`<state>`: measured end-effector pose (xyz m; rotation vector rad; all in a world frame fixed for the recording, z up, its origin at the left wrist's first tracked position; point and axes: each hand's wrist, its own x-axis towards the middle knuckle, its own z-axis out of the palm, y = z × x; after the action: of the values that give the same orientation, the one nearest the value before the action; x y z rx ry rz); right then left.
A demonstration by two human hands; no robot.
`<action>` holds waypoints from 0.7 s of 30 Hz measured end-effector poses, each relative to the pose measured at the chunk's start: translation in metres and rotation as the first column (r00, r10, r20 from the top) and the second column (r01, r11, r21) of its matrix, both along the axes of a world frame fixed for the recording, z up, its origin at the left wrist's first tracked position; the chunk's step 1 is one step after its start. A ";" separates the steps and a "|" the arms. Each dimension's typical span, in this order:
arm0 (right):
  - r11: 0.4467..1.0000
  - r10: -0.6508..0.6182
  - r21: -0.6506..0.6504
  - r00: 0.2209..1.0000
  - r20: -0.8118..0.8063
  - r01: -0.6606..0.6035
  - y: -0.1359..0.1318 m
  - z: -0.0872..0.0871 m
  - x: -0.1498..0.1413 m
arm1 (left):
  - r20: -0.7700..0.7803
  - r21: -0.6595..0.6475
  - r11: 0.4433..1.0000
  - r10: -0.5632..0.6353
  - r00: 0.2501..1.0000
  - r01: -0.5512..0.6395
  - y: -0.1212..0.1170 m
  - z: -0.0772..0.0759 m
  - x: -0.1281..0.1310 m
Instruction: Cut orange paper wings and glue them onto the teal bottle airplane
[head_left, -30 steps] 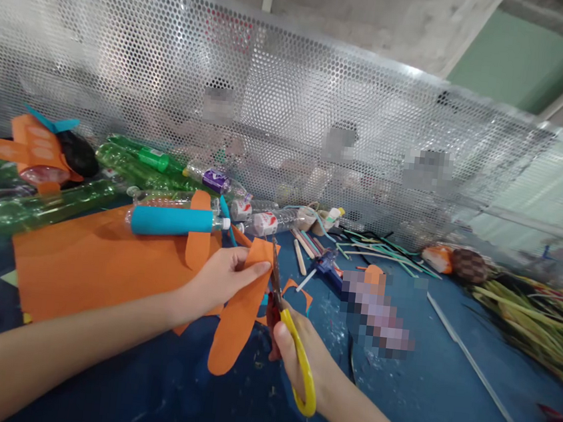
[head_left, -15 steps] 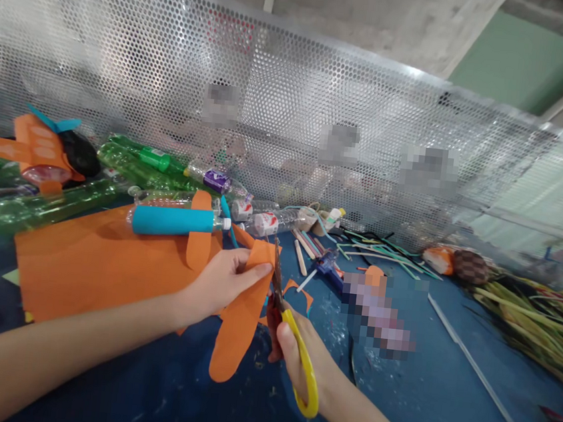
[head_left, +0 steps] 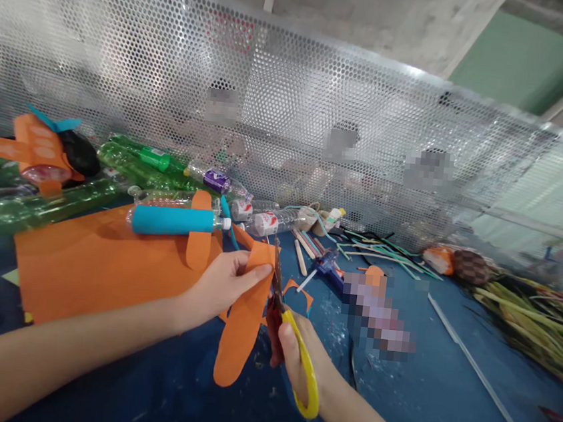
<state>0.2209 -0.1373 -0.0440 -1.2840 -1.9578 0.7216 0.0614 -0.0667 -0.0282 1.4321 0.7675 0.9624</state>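
Observation:
My left hand pinches the top of a long rounded orange paper piece that hangs down over the blue table. My right hand grips yellow-handled scissors, fingers through the loops. The scissor blades point up along the right edge of the orange piece, close beside my left fingertips. A small orange offcut lies just behind the scissors.
A large orange paper sheet lies at left with a teal-wrapped bottle on it. Green and clear plastic bottles and an orange paper aeroplane line the perforated metal screen. Sticks, straws and a glue gun lie behind; dry stalks at right.
The orange piece has dropped and swung slightly to the right in my left hand. The scissors and my right hand have shifted a little down and right along its edge.

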 end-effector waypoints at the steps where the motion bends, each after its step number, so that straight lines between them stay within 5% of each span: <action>1: 1.000 -0.001 -0.002 1.000 -0.004 0.001 0.000 -0.001 0.000 | 0.000 0.008 1.000 0.001 1.000 -0.001 0.000 0.000 0.000; 21: 0.996 -0.058 -0.077 0.996 -0.072 0.053 0.000 -0.016 0.000 | 0.026 -0.049 0.999 0.008 1.000 -0.006 -0.002 0.000 0.002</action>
<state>0.2207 -0.1371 -0.0604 -1.3320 -1.8441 0.8105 0.0635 -0.0689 -0.0277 1.3727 0.7723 0.9597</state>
